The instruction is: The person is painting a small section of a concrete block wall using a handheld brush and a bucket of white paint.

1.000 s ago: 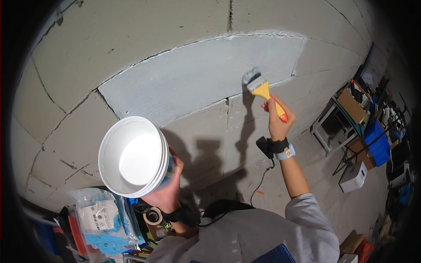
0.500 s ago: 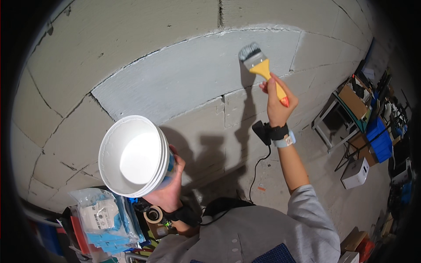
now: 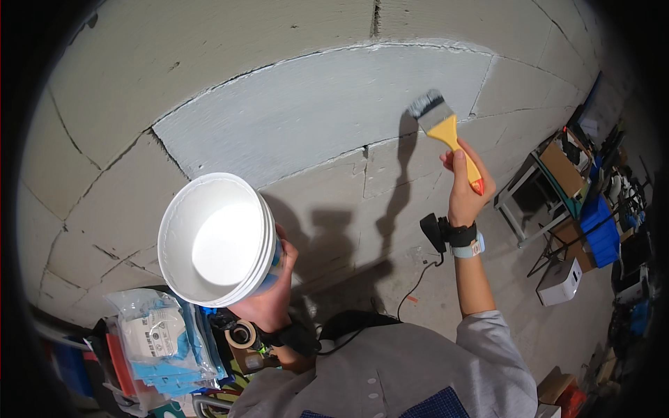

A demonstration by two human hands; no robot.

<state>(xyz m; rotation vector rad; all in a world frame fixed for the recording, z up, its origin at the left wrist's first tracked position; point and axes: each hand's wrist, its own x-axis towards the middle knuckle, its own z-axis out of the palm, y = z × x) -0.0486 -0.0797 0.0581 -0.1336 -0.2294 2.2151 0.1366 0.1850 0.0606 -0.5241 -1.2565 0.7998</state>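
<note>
My right hand (image 3: 468, 182) is closed round the yellow handle of a flat paintbrush (image 3: 442, 129), whose dark bristles carry white paint. The bristles are over the lower right part of a white-painted block (image 3: 313, 104) in the wall; whether they touch it I cannot tell. A white plastic bucket (image 3: 216, 240) with white paint inside is held by my left hand (image 3: 275, 289), fingers wrapped round its right side. The bucket is tilted, its mouth facing me, below the painted block's left end.
Bare grey block wall (image 3: 230, 35) surrounds the painted block. Clear plastic packages (image 3: 157, 334) and a roll of tape (image 3: 241, 334) lie below the bucket. At the right stand a workbench (image 3: 519, 188), a blue bin (image 3: 599, 226) and a white box (image 3: 559, 282). A black cable (image 3: 418, 283) hangs from my right wrist.
My right hand has drawn the brush down and to the right across the painted block. The left hand keeps the bucket in nearly the same place.
</note>
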